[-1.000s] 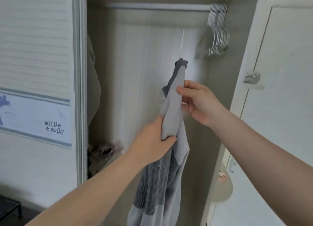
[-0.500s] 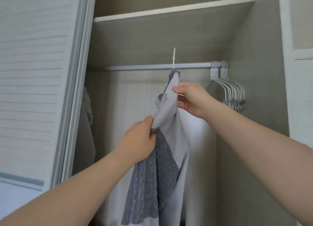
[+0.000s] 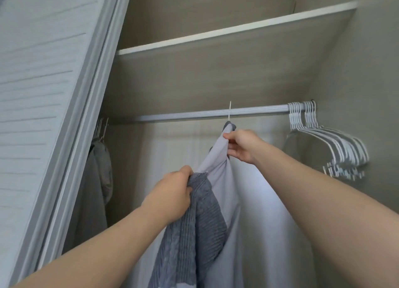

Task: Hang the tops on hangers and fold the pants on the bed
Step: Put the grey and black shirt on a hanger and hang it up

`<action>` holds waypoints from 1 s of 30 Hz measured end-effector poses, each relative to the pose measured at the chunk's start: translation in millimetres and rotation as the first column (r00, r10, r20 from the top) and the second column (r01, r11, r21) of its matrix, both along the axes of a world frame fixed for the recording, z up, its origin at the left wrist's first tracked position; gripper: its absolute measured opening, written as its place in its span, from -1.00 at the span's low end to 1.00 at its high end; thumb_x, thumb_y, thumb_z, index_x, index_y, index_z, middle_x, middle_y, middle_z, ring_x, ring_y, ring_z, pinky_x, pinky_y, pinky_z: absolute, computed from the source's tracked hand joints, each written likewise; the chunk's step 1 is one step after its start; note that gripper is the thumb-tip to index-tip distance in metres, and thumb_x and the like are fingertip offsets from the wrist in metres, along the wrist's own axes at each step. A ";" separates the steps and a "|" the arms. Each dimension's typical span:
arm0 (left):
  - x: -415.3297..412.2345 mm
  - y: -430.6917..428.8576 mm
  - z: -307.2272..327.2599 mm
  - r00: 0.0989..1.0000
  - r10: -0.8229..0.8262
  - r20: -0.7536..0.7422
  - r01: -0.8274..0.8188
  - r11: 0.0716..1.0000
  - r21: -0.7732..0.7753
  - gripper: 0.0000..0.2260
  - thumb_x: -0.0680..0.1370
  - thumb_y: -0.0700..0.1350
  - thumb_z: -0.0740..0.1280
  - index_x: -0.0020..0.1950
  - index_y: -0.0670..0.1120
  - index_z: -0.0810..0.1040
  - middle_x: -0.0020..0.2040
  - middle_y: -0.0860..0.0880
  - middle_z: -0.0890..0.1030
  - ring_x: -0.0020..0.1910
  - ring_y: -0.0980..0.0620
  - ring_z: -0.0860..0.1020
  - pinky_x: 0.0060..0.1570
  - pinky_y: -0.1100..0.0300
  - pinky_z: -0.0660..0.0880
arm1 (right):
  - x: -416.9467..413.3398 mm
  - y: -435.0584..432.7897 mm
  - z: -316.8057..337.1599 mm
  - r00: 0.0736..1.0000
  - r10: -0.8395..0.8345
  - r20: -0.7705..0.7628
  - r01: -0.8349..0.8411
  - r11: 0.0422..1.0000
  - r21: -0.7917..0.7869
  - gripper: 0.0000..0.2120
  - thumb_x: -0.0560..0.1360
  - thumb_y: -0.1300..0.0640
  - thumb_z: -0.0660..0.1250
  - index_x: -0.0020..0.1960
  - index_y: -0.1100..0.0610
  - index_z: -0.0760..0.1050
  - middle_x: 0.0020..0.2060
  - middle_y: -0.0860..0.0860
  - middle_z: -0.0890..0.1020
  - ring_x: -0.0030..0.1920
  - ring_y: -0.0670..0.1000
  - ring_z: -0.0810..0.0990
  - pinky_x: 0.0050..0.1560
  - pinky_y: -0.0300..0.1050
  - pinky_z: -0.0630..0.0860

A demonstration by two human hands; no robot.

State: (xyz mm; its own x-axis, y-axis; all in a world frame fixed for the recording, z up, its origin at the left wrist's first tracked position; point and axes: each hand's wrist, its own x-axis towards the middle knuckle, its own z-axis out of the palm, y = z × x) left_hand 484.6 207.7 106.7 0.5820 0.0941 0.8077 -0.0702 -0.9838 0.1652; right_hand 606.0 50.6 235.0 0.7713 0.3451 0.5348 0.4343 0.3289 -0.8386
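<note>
- The top (image 3: pixel 219 179) hangs on a white hanger (image 3: pixel 230 110), its hook crossing the wardrobe rod (image 3: pixel 183 116).
- Right hand (image 3: pixel 240 146) pinches its collar.
- Left hand (image 3: pixel 172 193) grips its grey knit part lower down, fingers curled.

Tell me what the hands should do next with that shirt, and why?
Probably slip the hanger hook over the rod. The hook crosses the rod, but whether it has caught cannot be told, and the right hand pinches the top near its neck while the left hand grips its gray knit part.
</note>
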 end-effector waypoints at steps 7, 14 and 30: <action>10.8 23.8 -18.4 1.000 0.030 0.000 -0.030 0.999 -0.017 -0.92 0.62 -0.18 0.21 0.10 -0.05 0.41 -0.10 -0.01 0.48 -0.11 -0.06 0.45 -0.07 0.04 0.46 | 20.0 16.8 -25.8 0.999 0.035 0.015 -0.034 0.999 -0.023 -0.80 0.60 0.31 0.29 0.21 0.30 0.47 -0.09 0.15 0.65 -0.19 0.08 0.70 -0.29 -0.05 0.65; 8.3 24.2 -45.6 0.999 0.054 0.005 -0.053 0.996 -0.068 -0.90 0.65 -0.19 0.15 0.13 -0.02 0.36 0.00 -0.03 0.52 -0.05 -0.12 0.54 0.00 -0.07 0.51 | -14.5 14.1 -36.5 0.625 -0.446 0.641 0.762 0.528 -0.375 -0.85 0.48 0.20 0.21 -0.04 0.27 0.44 -0.35 0.17 0.63 -0.50 0.16 0.64 -0.27 0.13 0.70; -12.3 65.3 -49.2 0.971 0.197 -0.134 -0.195 0.980 0.028 -0.91 0.61 -0.13 0.22 0.03 -0.04 0.31 -0.04 -0.09 0.51 -0.04 -0.23 0.55 -0.02 -0.12 0.53 | -12.5 91.9 -52.8 0.630 -0.307 0.713 0.682 0.657 -0.320 -0.85 0.58 0.23 0.14 0.07 0.30 0.39 -0.21 0.21 0.55 -0.50 0.18 0.60 -0.55 -0.11 0.47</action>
State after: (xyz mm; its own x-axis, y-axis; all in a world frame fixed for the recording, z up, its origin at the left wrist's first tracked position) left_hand 472.3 272.9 57.5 0.6573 0.2061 0.7249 0.1458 -0.9785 0.1459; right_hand 593.5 142.5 182.2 0.5232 0.3582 0.7732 0.8090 -0.4942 -0.3184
